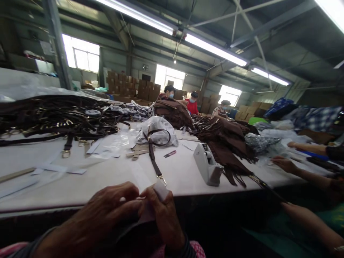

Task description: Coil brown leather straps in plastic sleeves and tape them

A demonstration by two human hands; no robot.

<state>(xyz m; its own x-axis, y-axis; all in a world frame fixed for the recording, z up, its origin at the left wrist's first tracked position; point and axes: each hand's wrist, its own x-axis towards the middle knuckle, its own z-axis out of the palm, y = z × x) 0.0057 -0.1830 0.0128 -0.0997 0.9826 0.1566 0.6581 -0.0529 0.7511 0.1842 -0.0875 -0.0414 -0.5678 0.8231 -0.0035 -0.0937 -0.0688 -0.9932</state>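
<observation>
Right hand [164, 211] pinching white slip [161, 191], left hand [115, 204] fingertips up against it, strap [153, 161] with metal clasp just beyond on white table [104, 179], tape dispenser [206, 165] right, dark strap heap [51, 116] left.

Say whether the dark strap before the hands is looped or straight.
Partly looped: the strap curls by the plastic bag, but toward its clip it runs fairly straight.

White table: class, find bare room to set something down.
Between the dark strap and tape dispenser, nearer than the snips; also between that strap and the white paper strips. Crowded: strap pile left, brown bags right of the dispenser.
</observation>
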